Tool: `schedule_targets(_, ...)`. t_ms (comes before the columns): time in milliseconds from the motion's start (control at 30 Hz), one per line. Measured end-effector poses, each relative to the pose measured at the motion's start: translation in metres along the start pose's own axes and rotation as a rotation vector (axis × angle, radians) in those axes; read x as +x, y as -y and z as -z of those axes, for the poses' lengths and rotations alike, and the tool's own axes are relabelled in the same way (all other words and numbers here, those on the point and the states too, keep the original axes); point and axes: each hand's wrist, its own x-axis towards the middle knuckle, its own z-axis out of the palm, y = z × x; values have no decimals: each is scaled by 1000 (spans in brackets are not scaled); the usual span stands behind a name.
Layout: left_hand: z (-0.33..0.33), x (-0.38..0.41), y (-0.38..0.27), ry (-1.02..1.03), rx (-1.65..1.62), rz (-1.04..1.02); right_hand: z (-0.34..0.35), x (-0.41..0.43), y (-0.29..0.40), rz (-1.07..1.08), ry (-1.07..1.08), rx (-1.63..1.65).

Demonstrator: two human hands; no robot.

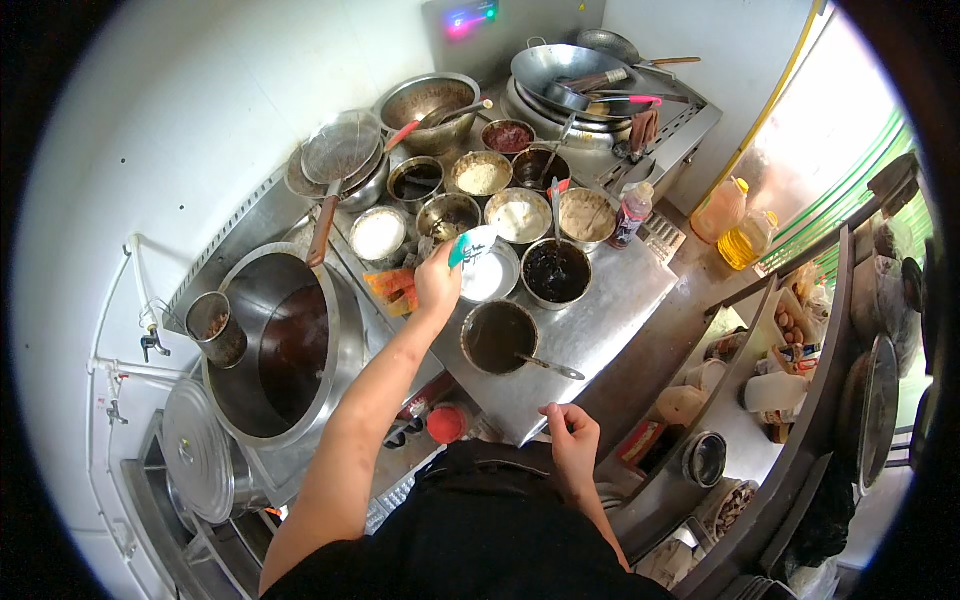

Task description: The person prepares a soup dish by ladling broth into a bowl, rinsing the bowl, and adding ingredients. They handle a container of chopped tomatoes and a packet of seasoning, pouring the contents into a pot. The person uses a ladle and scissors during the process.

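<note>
My left hand [438,279] reaches forward and grips a white and teal printed plastic packet [474,247], which bears writing. The packet is over a metal bowl of white powder [489,276] and hides part of it. An orange packet [393,289] lies just left of my left wrist. In front of me stands a metal bowl of murky brown liquid [498,339] with a spoon [551,367] resting in it. Beside it is a bowl of dark sauce [556,273], also with a spoon. Near the steel table's front corner my right hand [574,441] is curled shut, with nothing visible in it.
At left, a big stockpot [341,360] holds dark red-brown liquid. Several seasoning bowls [481,174] crowd the steel table [615,300]; a sauce bottle [631,216] stands at their right. Behind are a strainer [341,146] and a wok [555,64]. A laden shelf [750,442] runs along the right.
</note>
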Motion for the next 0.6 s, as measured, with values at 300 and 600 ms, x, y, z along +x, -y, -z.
schedule_targets(300, -1, -6, -5, 10, 0, 49, -3, 1, -8, 23, -8, 8)
schedule_targets(600, -5, -7, 1, -20, -14, 38, -2, -2, -4, 32, -7, 6)
